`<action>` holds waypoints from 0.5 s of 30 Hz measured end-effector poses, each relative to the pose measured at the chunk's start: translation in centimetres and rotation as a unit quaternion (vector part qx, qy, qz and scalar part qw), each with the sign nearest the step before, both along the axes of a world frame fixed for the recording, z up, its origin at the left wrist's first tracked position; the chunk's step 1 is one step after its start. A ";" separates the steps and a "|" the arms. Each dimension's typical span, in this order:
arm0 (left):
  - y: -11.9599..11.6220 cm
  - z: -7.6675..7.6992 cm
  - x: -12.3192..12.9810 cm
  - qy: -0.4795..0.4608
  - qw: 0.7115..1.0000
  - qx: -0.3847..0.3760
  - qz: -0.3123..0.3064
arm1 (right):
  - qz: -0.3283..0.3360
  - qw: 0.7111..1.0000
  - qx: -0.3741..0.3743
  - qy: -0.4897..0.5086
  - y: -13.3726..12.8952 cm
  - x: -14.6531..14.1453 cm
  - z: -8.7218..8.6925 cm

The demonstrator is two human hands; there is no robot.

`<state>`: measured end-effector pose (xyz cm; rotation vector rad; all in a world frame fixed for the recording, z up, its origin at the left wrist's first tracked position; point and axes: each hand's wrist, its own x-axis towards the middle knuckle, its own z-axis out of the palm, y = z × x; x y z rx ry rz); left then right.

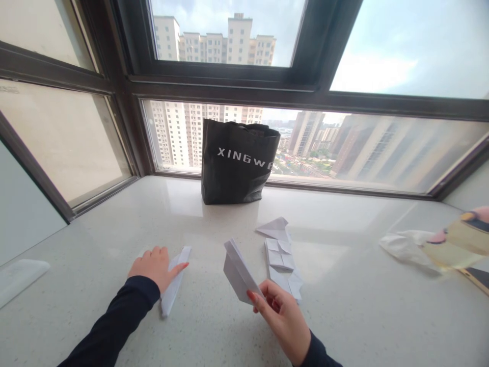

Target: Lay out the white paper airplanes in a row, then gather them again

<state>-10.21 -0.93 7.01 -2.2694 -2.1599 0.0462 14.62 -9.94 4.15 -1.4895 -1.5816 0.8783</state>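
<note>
My left hand point(153, 267) rests low over the white counter, its fingers curled and its thumb across a long, narrow piece of folded white paper point(172, 295). That paper lies slanted on the counter, partly covered by the hand. My right hand point(280, 311) pinches another folded white paper point(239, 272) between thumb and fingers, by its lower right end. This paper is raised above the counter and tilted, with layered folds along its upper edge. Just beyond the right hand lie a square folded paper point(280, 254), a pointed folded paper point(274, 228) and further folded paper point(288, 283), partly overlapping.
A black bag point(239, 171) with white lettering stands at the back against the window. On the right are a crumpled white-and-yellow packet point(431, 247) and a dark flat object point(477, 275). A white object point(23, 278) lies at the left edge of the counter point(336, 244).
</note>
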 end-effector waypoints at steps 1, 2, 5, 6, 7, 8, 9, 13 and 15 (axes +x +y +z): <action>0.1 -0.1 -0.3 -0.001 1.000 -0.022 0.010 | 0.001 1.000 0.001 -0.001 0.0 0.0 0.0; 0.2 -0.2 -0.5 -0.019 0.999 -0.040 0.012 | 0.001 1.000 0.004 -0.003 0.0 0.0 -0.1; 0.5 -1.0 -0.3 -0.113 0.991 -0.067 -0.013 | -0.008 1.000 0.020 -0.005 0.1 0.0 -0.3; 0.6 -1.3 -0.2 -0.139 0.988 -0.068 -0.025 | -0.011 1.000 0.026 -0.004 0.1 0.1 -0.4; 0.9 -1.7 0.0 -0.155 0.985 -0.063 -0.034 | -0.014 0.999 0.030 -0.002 0.1 0.1 -0.4; 1.1 -2.1 0.1 -0.164 0.985 -0.050 -0.036 | -0.016 0.999 0.034 -0.001 0.1 0.1 -0.5; 1.3 -2.4 0.1 -0.173 0.984 -0.035 -0.030 | -0.016 0.999 0.036 0.000 0.1 0.1 -0.5; 2.0 -3.1 -0.2 -0.230 0.973 -0.003 0.017 | -0.015 0.999 0.044 0.000 0.0 0.1 -0.4; 2.1 -3.0 -0.5 -0.246 0.969 -0.019 0.018 | -0.013 0.999 0.046 0.001 -0.1 0.0 -0.4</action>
